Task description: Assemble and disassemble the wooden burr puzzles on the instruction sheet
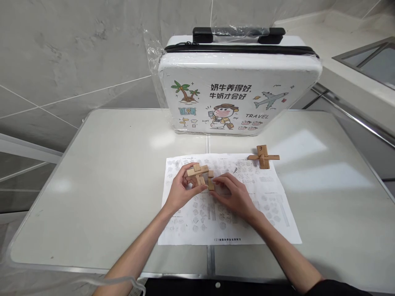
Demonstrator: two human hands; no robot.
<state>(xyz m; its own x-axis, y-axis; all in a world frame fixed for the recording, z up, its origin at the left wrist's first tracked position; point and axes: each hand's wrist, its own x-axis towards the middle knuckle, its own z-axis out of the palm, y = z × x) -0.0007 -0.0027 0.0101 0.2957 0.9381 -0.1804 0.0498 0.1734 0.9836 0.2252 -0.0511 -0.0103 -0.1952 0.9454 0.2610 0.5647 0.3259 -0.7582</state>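
Observation:
Over a printed instruction sheet [185, 230], my left hand [182, 187] is closed around a cluster of interlocking wooden puzzle pieces [197, 170]. Close on its right, my right hand [233, 191] pinches a notched wooden puzzle piece [211, 183] between thumb and fingers. The notched piece stands roughly upright beside the cluster; I cannot tell whether the two touch. To the right, at the sheet's upper right edge, lies a cross-shaped wooden puzzle [263, 158] with a dark mark on top, apart from both hands.
A white suitcase [197, 78] with cartoon prints and loose plastic wrap stands at the back of the folding table [101, 185]. A seam runs down the table's middle. Behind is a grey tiled wall [77, 49]; a pale counter [321, 33] is at right.

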